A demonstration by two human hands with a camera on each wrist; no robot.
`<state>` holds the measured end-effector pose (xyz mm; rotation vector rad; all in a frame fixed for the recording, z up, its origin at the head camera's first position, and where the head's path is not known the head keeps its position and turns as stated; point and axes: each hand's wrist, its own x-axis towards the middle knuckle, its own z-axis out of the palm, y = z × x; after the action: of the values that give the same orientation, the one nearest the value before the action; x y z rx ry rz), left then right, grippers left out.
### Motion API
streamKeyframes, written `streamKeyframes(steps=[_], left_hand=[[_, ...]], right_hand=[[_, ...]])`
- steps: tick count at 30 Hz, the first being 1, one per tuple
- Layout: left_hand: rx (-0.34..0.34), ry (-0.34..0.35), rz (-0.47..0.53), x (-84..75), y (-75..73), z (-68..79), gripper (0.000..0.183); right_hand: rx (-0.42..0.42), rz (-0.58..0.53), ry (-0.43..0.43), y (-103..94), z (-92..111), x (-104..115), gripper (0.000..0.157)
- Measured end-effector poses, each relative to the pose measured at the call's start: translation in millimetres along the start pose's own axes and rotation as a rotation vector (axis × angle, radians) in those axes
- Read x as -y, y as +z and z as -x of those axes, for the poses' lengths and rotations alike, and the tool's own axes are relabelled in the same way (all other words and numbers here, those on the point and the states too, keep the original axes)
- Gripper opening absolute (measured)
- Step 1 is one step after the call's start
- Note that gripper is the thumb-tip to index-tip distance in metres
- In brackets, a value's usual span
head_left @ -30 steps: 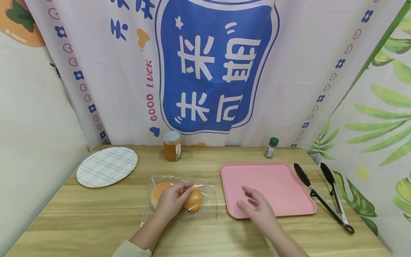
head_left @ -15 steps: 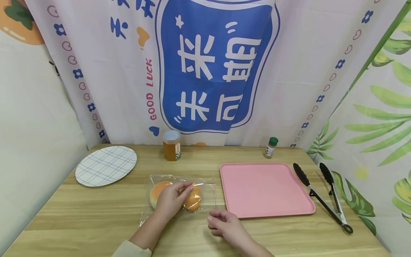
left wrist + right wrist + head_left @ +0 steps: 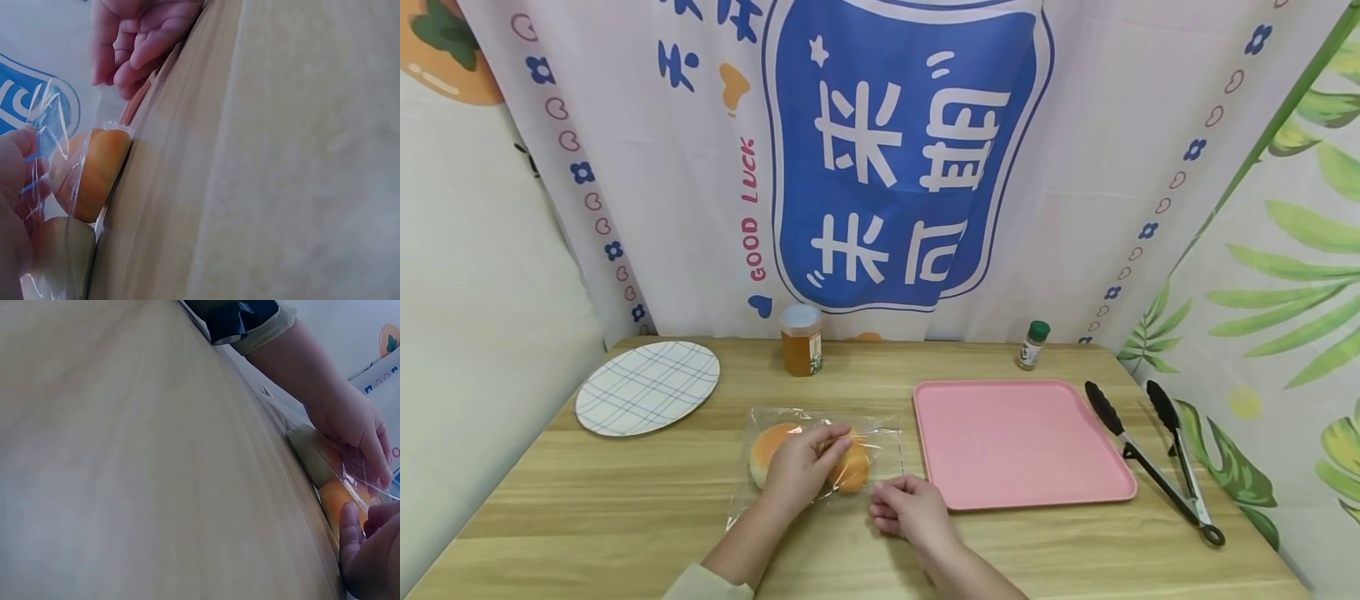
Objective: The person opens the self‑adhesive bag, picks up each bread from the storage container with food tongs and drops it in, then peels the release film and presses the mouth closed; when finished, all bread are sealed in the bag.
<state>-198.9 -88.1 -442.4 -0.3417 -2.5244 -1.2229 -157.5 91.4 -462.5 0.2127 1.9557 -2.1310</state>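
Note:
A clear plastic bag (image 3: 883,446) lies on the table with two buns in it, a round one (image 3: 769,446) on the left and an orange-brown one (image 3: 852,471) on the right. My left hand (image 3: 805,467) pinches the upper film of the bag between thumb and fingers, above the buns. At the bag's lower right corner is my right hand (image 3: 913,508), its fingers bent and its fingertips at the film's edge. Whether they pinch the film is not clear. In the left wrist view the bag's edge (image 3: 103,103) reaches up to the right hand's fingertips.
Right of the bag lies a pink tray (image 3: 1030,442), with black-tipped tongs (image 3: 1161,467) beside it. Behind stand a jar of amber contents (image 3: 802,346) and a green-capped shaker (image 3: 1033,346). A checked plate (image 3: 651,387) sits at the back left.
My right hand has come left from over the pink tray to the bag's lower right corner. My left hand has stayed on the bag.

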Motion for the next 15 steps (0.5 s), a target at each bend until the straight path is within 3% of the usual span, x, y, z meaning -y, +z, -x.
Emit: streamKeyframes(steps=[3, 7, 10, 15], left_hand=[[0.014, -0.003, -0.008, -0.7, -1.5, 0.7, 0.021], [0.051, -0.024, -0.065, -4.5, -6.1, 2.5, 0.026], [0.083, -0.045, -0.129, -9.6, -10.8, 3.8, 0.030], [0.139, -0.090, -0.134, -19.7, -18.7, 5.2, 0.028]], right_hand=[[-0.017, -0.041, -0.008, 2.7, -3.7, 0.8, 0.012], [-0.042, -0.076, -0.029, 3.6, -7.5, 2.1, 0.010], [-0.075, -0.085, -0.053, 4.0, -12.2, 1.9, 0.013], [-0.150, -0.087, -0.069, 6.9, -21.1, 2.9, 0.022]])
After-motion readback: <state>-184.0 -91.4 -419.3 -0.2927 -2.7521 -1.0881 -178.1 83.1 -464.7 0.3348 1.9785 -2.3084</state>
